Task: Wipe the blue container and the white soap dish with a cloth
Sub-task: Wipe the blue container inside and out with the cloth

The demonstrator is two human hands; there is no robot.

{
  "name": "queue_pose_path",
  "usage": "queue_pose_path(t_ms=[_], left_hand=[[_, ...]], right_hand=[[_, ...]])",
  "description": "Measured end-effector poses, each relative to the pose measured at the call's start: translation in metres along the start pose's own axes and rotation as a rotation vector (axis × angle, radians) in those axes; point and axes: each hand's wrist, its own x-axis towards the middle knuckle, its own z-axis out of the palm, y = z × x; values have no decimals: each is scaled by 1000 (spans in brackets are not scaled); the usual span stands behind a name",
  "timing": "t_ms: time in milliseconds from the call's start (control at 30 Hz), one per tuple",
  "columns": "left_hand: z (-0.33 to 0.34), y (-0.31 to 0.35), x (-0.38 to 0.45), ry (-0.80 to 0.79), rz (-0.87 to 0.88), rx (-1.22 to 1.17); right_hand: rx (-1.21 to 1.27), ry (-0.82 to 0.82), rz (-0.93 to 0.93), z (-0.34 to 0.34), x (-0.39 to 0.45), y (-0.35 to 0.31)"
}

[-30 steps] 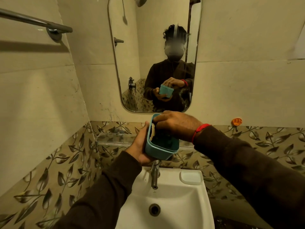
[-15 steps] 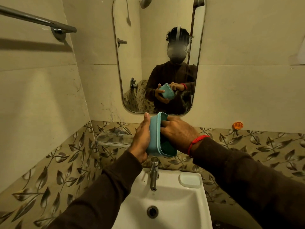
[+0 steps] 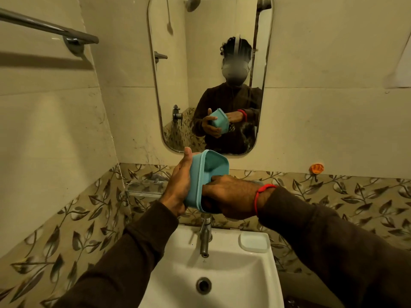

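1. Two hands share the work: our left hand (image 3: 180, 187) grips the blue container (image 3: 208, 176) from its outer side, palm against the wall and base, thumb standing up along the far edge
2. We hold the container in the air over the sink (image 3: 222, 274), just above the tap (image 3: 205, 235), tipped on its side so that its mouth faces right
3. Our right hand (image 3: 229, 196) reaches into that mouth with its fingers curled inside; we judge that they press the cloth against the inner wall, but the cloth itself is hidden, so we cannot tell how it is held
4. We judge the container to be light, stiff plastic with smooth walls, likely slippery if damp, so the sound hold is the one we have: palm spread wide across the outside, thumb hooked at the rim, which resists the push of the wiping hand
5. Squeezing harder should not hurt it, though thin walls may flex a little under pressure
6. The white soap dish (image 3: 254, 241) sits on the sink ledge just right of the tap, untouched; we judge it to be light and easy to nudge, so it is best lifted by its edges when its turn comes
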Motion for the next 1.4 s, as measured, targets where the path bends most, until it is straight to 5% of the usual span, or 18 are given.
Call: queue_pose_path(t_ms=[167,233,400,467,600,800,1067,1200,1300,1400], left_hand=[[-11,-5,-2,-16,-39,1],[-27,5,3,26,-56,-94],[-25,13,3,-17,-97,-119],[-12,10,1,-45,-142,-125],[0,12,-2,-82,-258,-255],[4,10,0,-25,-353,-120],[10,-12,-7,-22,-395,-101],[13,-17,-9,-23,-381,-163],[10,-11,-8,-56,-395,-232],[14,-6,-10,-122,-429,-222]], right_hand=[[15,-291,52,-31,-8,8],[25,-285,116,-44,-16,18],[245,458,81,-54,-16,30],[135,574,-1,-49,-7,25],[-335,418,-145,-34,8,29],[-486,234,-149,-8,22,38],[-442,-24,-17,19,18,28],[-51,-170,87,4,4,25],[107,-11,47,-9,-3,31],[13,232,-52,-15,0,35]])
